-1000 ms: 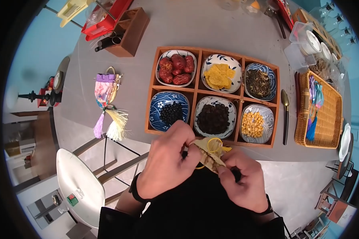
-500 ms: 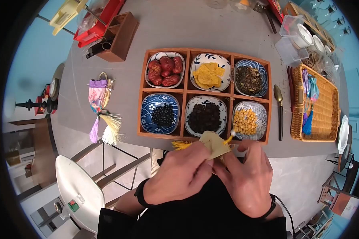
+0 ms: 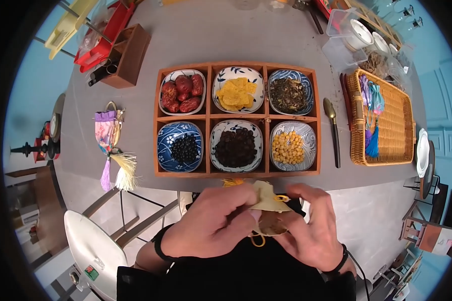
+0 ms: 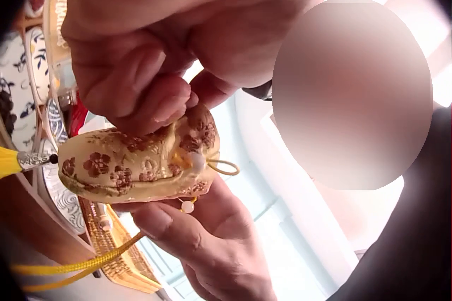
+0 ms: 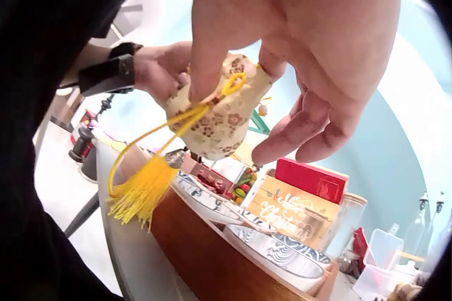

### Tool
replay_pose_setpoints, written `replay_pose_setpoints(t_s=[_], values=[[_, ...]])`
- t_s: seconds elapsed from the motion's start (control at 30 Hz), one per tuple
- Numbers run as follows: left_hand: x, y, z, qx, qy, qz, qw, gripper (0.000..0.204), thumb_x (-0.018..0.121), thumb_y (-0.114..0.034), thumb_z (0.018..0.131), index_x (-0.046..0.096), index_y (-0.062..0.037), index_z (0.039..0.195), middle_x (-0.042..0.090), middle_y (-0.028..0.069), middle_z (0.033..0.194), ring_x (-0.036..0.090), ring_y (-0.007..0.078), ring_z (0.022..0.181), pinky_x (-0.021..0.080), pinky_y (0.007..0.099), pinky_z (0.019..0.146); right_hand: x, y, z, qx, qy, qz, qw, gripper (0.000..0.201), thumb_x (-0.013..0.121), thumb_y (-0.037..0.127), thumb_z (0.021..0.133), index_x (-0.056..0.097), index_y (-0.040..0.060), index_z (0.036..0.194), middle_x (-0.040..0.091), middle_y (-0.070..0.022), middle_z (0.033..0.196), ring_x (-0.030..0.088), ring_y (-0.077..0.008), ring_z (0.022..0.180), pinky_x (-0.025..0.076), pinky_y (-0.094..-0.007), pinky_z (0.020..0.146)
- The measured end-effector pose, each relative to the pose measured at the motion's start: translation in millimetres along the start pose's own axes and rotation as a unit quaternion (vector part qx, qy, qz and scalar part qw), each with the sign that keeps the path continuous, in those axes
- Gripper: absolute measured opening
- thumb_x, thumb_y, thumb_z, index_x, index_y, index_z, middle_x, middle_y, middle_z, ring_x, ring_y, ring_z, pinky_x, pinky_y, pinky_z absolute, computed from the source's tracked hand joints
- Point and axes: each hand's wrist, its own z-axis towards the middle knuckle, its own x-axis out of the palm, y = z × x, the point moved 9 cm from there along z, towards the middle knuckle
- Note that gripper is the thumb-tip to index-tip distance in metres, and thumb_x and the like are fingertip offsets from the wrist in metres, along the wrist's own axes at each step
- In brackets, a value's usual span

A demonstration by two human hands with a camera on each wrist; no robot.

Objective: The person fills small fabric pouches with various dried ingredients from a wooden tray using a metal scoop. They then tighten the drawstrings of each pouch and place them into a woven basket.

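Between the two hands is a small cream cloth pouch (image 4: 113,167) with brown flower print, a yellow cord (image 5: 187,119) and a yellow tassel (image 5: 145,191). My left hand (image 3: 211,220) pinches one side of its mouth between thumb and curled fingers. My right hand (image 3: 311,226) holds the opposite side, thumb and forefinger at the rim, its other fingers spread away. In the head view the mouth gapes toward my body, in front of the divided wooden tray (image 3: 236,174). Small white beads (image 4: 187,206) sit on the cord.
Bowls in the tray hold red dates (image 3: 183,94), yellow pieces (image 3: 236,94), dried leaves (image 3: 289,95), black beans (image 3: 186,149), dark bits (image 3: 236,149) and corn-like kernels (image 3: 288,148). A spoon (image 3: 332,130) and wicker basket (image 3: 399,115) lie right, a tasselled pouch (image 3: 106,131) left.
The pouch has been turned and its mouth spread, now facing my body. Both hands sit slightly lower against the tray, and the head view has shifted so the tray appears further left.
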Motion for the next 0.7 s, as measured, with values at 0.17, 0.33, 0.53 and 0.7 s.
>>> replay_pose_setpoints(t_s=[0.17, 0.33, 0.53, 0.7], values=[[25.7, 37.3, 14.4, -0.039, 0.061, -0.107, 0.992, 0.014, 0.055, -0.011, 0.092, 0.05, -0.0013, 0.084, 0.046, 0.0045, 0.067, 0.042, 0.0137, 0.055, 0.035, 0.0284, 0.051, -18.0, -16.1, -17.9, -0.023, -0.045, 0.045, 0.998, 0.033, 0.078, 0.008, 0.068, 0.06, 0.0022, 0.095, 0.056, -0.0214, 0.117, 0.061, -0.0317, 0.084, 0.051, -0.0394, 0.074], [51.0, 54.9, 17.2, -0.106, 0.072, -0.161, 0.979, 0.024, 0.049, -0.015, 0.096, 0.047, 0.0011, 0.113, 0.052, 0.0052, 0.103, 0.051, 0.01, 0.085, 0.043, 0.0254, 0.074, -35.3, -22.4, -12.7, -0.017, -0.03, -0.018, 0.999, 0.029, 0.074, 0.001, 0.07, 0.056, -0.0012, 0.093, 0.063, -0.0194, 0.098, 0.063, -0.0316, 0.069, 0.052, -0.037, 0.063], [103.3, 65.2, 20.9, -0.091, 0.279, -0.32, 0.901, 0.067, 0.058, -0.02, 0.094, 0.019, -0.0025, 0.145, 0.046, 0.0083, 0.126, 0.05, 0.0158, 0.108, 0.045, 0.0289, 0.084, -43.9, -45.6, 17.3, 0.028, 0.078, -0.044, 0.996, 0.018, 0.069, 0.005, 0.078, 0.052, 0.0014, 0.085, 0.057, -0.0126, 0.079, 0.057, -0.034, 0.062, 0.047, -0.0406, 0.057], [112.9, 75.3, 38.3, -0.1, 0.251, -0.421, 0.866, 0.047, 0.056, -0.016, 0.097, 0.032, -0.0054, 0.136, 0.053, 0.0085, 0.119, 0.058, 0.013, 0.094, 0.049, 0.0275, 0.078, -28.4, -80.8, 44.3, 0.111, 0.222, 0.087, 0.965, 0.015, 0.062, 0.011, 0.087, 0.053, 0.0004, 0.093, 0.058, -0.0194, 0.076, 0.058, -0.0391, 0.067, 0.043, -0.0442, 0.056]])
